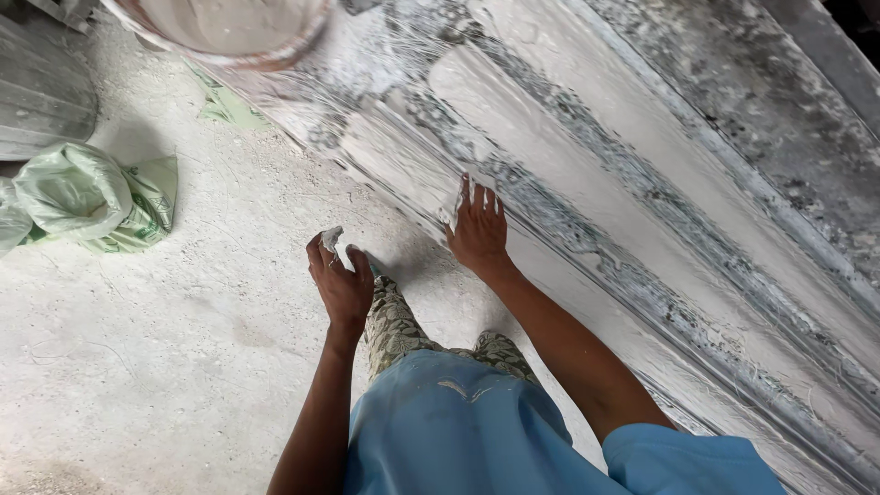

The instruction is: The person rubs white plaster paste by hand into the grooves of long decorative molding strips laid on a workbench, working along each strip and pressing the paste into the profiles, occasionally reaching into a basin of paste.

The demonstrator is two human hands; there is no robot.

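Right hand [478, 229] is flat on the long white plaster cornice moulding [587, 183], fingers spread and pressed to its near edge, palm down, holding nothing that shows. The moulding runs diagonally from the far left to the near right and fills the right side of the view, ribbed with raised white bands and grey, fibre-streaked grooves between them. By the look of it, this is a heavy, stiff and brittle piece, wet and slick where the plaster is fresh, so it likely wants open-palm contact along the ridges, not a pinch at the thin edge.

Left hand [339, 284] hangs just left of the moulding, apart from it, fingers curled round a small lump of wet white plaster [331, 238] pinched at the fingertips. That lump looks soft, light and sticky, something to be cupped, not squeezed.

Below the hands, the blue plaster-smeared apron [449, 431] and patterned trousers [394, 325]. Far left on the dusty white concrete floor [137, 348] lies a crumpled pale green plastic sack [78, 192], well apart from both hands. At the far edge, a plaster-coated round bucket [229, 32] stands touching the moulding's far end, or so it seems.
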